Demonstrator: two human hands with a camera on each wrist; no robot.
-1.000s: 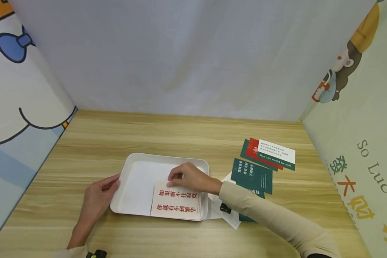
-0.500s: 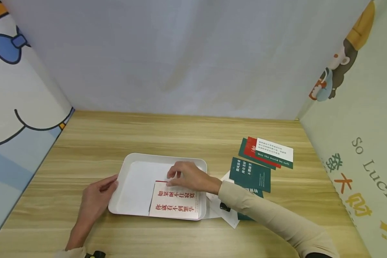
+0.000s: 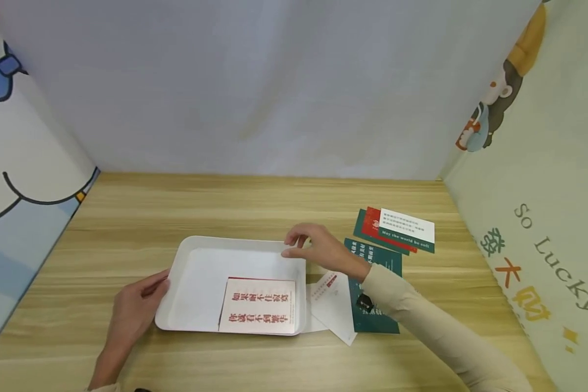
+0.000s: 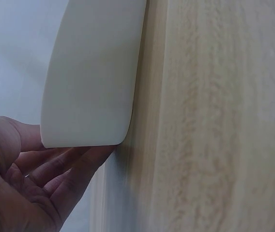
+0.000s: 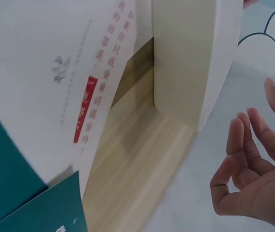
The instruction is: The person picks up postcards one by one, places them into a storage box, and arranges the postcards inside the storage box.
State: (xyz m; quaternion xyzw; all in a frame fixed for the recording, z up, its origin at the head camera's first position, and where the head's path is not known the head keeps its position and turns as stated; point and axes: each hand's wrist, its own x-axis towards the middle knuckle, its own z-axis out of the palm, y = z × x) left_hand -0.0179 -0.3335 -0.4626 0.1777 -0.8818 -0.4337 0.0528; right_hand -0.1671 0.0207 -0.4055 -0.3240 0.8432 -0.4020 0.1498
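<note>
A white rectangular tray (image 3: 196, 288) lies on the wooden table. Inside its right front part rests a cream card (image 3: 257, 318) with red characters, over another whose red edge peeks out behind. My left hand (image 3: 136, 307) holds the tray's left end. In the left wrist view, the thumb is at the rim and the fingers of that hand (image 4: 36, 186) reach the lower edge of the tray wall (image 4: 91, 77). My right hand (image 3: 323, 250) hovers by the tray's back right corner, holding nothing. In the right wrist view, the fingers of this hand (image 5: 258, 176) are loosely bent and apart.
Right of the tray lie white cards (image 3: 330, 307), partly tucked beside its edge, and dark green cards (image 3: 377, 321) under my right forearm. Farther back, a green-and-white card (image 3: 408, 226) overlaps a red card (image 3: 372, 220) and a green one. A pale curtain (image 3: 264, 98) hangs behind the table.
My right hand has let go of the cream card and moved back and right, off it. The card stays in the tray. My left hand keeps its hold. The head view has shifted slightly.
</note>
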